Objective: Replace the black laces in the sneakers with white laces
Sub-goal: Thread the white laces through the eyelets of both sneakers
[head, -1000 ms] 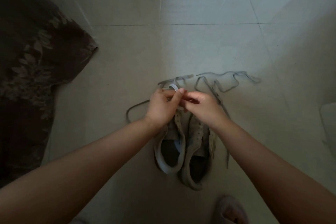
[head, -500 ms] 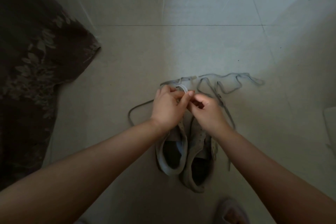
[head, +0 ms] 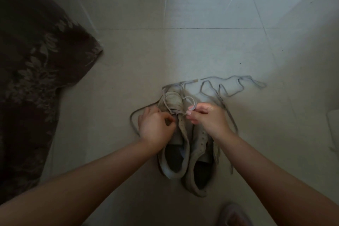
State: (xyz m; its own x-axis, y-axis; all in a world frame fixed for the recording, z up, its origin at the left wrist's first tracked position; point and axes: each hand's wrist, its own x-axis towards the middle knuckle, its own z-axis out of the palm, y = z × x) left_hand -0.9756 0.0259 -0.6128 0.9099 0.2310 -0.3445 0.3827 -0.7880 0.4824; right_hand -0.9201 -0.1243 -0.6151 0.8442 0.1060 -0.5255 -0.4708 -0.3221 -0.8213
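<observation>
Both hands (head: 183, 121) pinch white lace (head: 189, 101) over left sneaker (head: 174, 134).

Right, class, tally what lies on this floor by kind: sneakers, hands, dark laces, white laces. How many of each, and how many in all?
Sneakers: 2
Hands, the left hand and the right hand: 2
Dark laces, loose on the floor, as far as the tangle shows: 2
White lace, pinched at the right fingertips: 1
Total: 7
</observation>
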